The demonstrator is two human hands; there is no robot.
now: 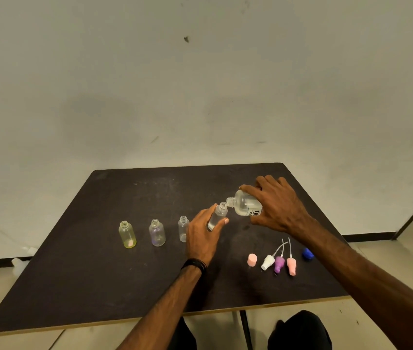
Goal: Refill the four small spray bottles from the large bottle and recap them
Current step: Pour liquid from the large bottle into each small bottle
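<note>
My right hand (279, 205) grips the large clear bottle (244, 205), tipped on its side with its open mouth touching the neck of a small clear bottle (217, 215). My left hand (204, 236) holds that small bottle tilted toward the large one. Three other small bottles stand uncapped in a row to the left: a yellow-tinted one (127, 235), a purple-tinted one (157, 233) and a clear one (183, 228), partly hidden by my left hand. Spray tops lie at the front right: white (268, 261), purple (279, 264) and pink (291, 266).
A pink cap (251, 260) stands left of the spray tops and a blue cap (307, 253) lies to their right. All rest on a dark table (86, 286) set against a pale wall. My knees show below the front edge.
</note>
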